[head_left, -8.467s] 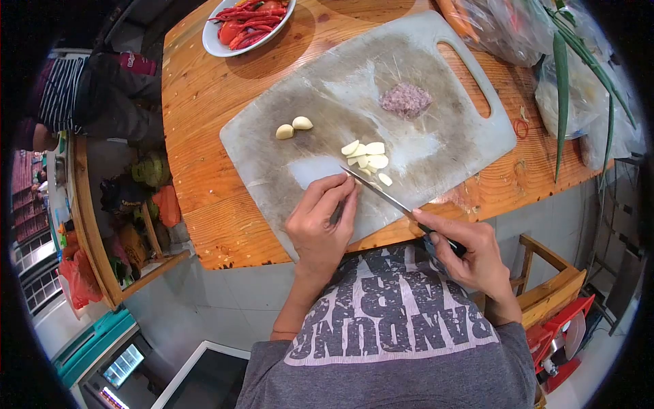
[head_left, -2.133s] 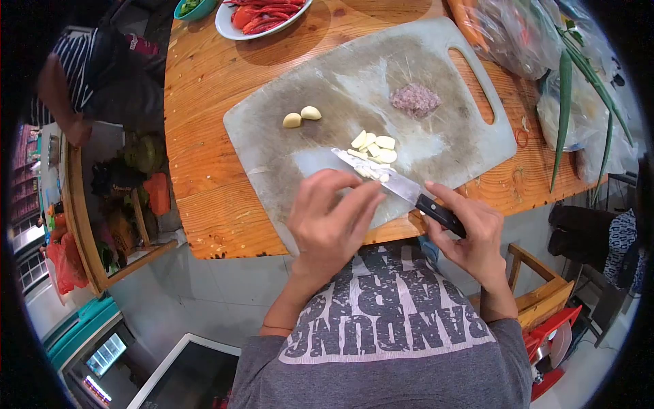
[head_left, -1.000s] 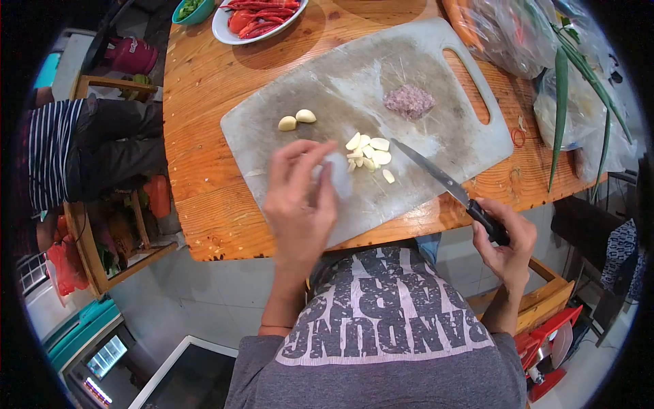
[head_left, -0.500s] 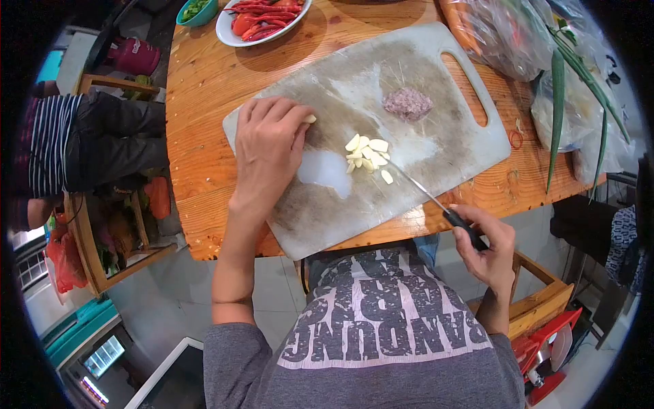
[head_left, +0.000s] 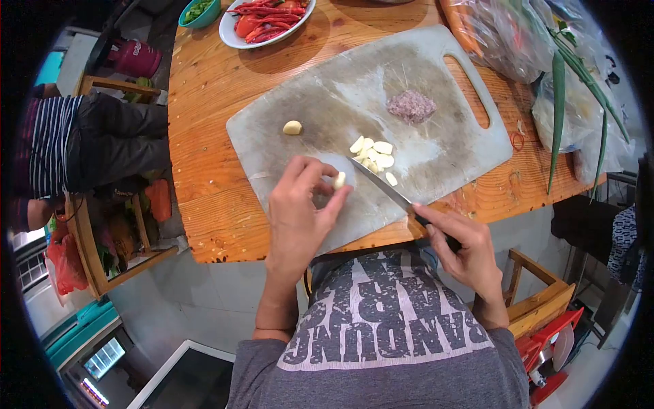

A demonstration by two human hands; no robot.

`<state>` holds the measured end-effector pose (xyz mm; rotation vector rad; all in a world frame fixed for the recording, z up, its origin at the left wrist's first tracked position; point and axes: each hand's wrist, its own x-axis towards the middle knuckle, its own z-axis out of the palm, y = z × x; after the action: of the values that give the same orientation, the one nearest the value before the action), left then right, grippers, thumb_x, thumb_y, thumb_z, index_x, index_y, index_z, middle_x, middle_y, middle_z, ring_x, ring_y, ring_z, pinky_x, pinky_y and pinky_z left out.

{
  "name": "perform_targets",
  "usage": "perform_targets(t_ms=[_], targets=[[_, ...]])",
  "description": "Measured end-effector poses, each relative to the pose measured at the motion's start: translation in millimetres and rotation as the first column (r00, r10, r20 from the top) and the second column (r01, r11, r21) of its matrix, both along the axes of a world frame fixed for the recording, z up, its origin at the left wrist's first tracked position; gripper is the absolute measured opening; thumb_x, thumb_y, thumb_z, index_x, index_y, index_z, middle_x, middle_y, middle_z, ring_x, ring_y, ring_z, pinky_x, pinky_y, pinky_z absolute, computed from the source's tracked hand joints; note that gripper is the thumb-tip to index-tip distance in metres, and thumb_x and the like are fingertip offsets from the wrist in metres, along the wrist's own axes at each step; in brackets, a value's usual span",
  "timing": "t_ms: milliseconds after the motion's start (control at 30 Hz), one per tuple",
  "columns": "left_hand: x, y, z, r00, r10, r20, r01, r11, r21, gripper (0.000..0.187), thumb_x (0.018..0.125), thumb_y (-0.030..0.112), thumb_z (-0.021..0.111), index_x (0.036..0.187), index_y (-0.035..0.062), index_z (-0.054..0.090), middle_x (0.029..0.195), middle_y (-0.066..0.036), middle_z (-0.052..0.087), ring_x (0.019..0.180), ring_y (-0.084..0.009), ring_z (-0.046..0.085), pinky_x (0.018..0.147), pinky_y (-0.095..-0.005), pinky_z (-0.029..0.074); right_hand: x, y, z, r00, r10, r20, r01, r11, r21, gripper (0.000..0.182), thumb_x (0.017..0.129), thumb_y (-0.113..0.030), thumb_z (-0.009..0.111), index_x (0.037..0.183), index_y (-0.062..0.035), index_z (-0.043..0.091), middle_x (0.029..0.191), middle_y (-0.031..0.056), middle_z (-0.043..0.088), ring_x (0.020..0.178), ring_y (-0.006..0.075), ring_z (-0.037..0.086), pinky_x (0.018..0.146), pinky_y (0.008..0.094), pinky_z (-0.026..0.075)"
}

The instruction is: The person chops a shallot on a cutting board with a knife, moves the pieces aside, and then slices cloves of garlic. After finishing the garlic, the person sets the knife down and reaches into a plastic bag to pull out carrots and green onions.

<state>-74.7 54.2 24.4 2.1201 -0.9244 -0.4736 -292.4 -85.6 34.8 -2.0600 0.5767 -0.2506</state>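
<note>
A garlic clove is pinched between the thumb and fingers of my left hand, low over the left part of the cutting board. My right hand grips the black handle of a knife, whose tip touches or nearly touches the pile of cut garlic. Another whole clove lies alone on the board, beyond my left hand. Finely chopped purplish shallot forms a small heap toward the board's handle slot.
At the table's far side are a white plate of red chillies and tomatoes and a teal bowl of chopped greens. Plastic bags and green onion leaves lie at the right. A person stands at the left.
My left hand has moved nearer to me and rightward, now holding one clove and leaving another behind. My right hand has moved left, with the knife tip shifting left too.
</note>
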Motion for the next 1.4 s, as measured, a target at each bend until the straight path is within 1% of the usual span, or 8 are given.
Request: perform_targets(t_ms=[167,300,400,600,900,1000,1100,1400], targets=[[0.3,4.0,-5.5,0.996,-0.091,0.001,0.091,0.992,-0.085,0.022,0.078,0.0,0.08,0.097,0.0011,0.069,0.096,-0.009,0.066,0.077,-0.0174,0.071,0.065,-0.031,0.055,-7.0,0.4,3.9,1.0,0.003,0.004,-0.003,0.999,0.039,0.046,0.085,0.004,0.067,0.13,-0.0063,0.068,0.091,0.0163,0.072,0.079,0.0276,0.069,0.072,0.0363,0.054],[-2.7,2.1,-4.4,0.993,-0.109,-0.043,0.104,0.989,-0.107,0.021,0.078,-0.003,0.079,0.098,0.0005,0.071,0.096,-0.009,0.07,0.08,-0.0174,0.073,0.069,-0.0296,0.056,-7.9,4.0,-1.7,1.0,-0.005,0.016,0.005,1.0,0.031,0.048,0.084,0.004,0.068,0.131,-0.0057,0.067,0.091,0.0165,0.071,0.08,0.029,0.068,0.074,0.0379,0.054],[-8.0,-3.2,-4.0,0.994,-0.077,-0.08,0.068,0.991,-0.112,0.022,0.077,-0.003,0.079,0.098,0.001,0.073,0.096,-0.009,0.072,0.083,-0.0167,0.074,0.074,-0.0285,0.057,-9.5,5.0,-9.6,0.997,0.029,0.068,-0.028,0.999,-0.024,0.053,0.084,0.004,0.068,0.136,-0.0077,0.064,0.086,0.0143,0.068,0.075,0.0284,0.066,0.071,0.0376,0.053],[-15.6,-8.4,-8.7,0.999,-0.017,-0.031,0.013,0.992,-0.129,0.021,0.078,-0.003,0.077,0.098,0.0014,0.074,0.095,-0.009,0.072,0.081,-0.0167,0.073,0.072,-0.0279,0.056,-9.9,7.3,-7.5,0.996,0.067,-0.056,-0.072,0.993,-0.095,0.063,0.085,0.001,0.067,0.145,-0.0144,0.056,0.074,0.01,0.054,0.06,0.0251,0.056,0.058,0.0384,0.049],[-11.2,-2.5,-11.2,0.995,-0.034,0.096,0.041,0.996,-0.082,0.022,0.079,-0.003,0.074,0.1,0.0026,0.074,0.097,-0.01,0.072,0.085,-0.0202,0.072,0.075,-0.0313,0.056,-10.7,4.2,-3.1,0.997,0.061,-0.056,-0.063,0.997,-0.04,0.06,0.086,0.001,0.067,0.144,-0.016,0.058,0.072,0.0101,0.054,0.058,0.0251,0.055,0.056,0.0387,0.048],[-13.3,-4.2,-10.2,0.992,-0.044,0.116,0.052,0.996,-0.07,0.023,0.079,-0.003,0.074,0.101,0.0032,0.075,0.099,-0.01,0.072,0.086,-0.0222,0.073,0.075,-0.0323,0.056,-8.2,5.7,5.0,0.996,0.05,-0.067,-0.051,0.999,-0.018,0.055,0.086,0.009,0.062,0.138,-0.0096,0.063,0.07,0.0097,0.053,0.059,0.0196,0.052,0.057,0.0316,0.045],[-14.1,-4.4,-10.7,0.984,-0.075,0.159,0.087,0.994,-0.072,0.022,0.08,-0.003,0.074,0.101,0.0032,0.075,0.1,-0.01,0.072,0.086,-0.0235,0.073,0.075,-0.0323,0.056,-14.0,6.2,3.0,0.993,0.087,-0.081,-0.094,0.992,-0.09,0.062,0.085,0.001,0.068,0.144,-0.0179,0.059,0.07,0.0095,0.052,0.057,0.0245,0.053,0.055,0.0384,0.046],[-15.5,-6.6,-10.1,0.98,-0.105,0.168,0.119,0.99,-0.079,0.021,0.081,-0.004,0.074,0.101,0.0028,0.075,0.099,-0.009,0.071,0.084,-0.0249,0.071,0.071,-0.0344,0.056,-14.6,7.8,7.4,0.99,0.094,-0.103,-0.101,0.992,-0.074,0.066,0.083,0.001,0.069,0.145,-0.0186,0.058,0.07,0.0083,0.052,0.056,0.0246,0.055,0.054,0.039,0.048]])
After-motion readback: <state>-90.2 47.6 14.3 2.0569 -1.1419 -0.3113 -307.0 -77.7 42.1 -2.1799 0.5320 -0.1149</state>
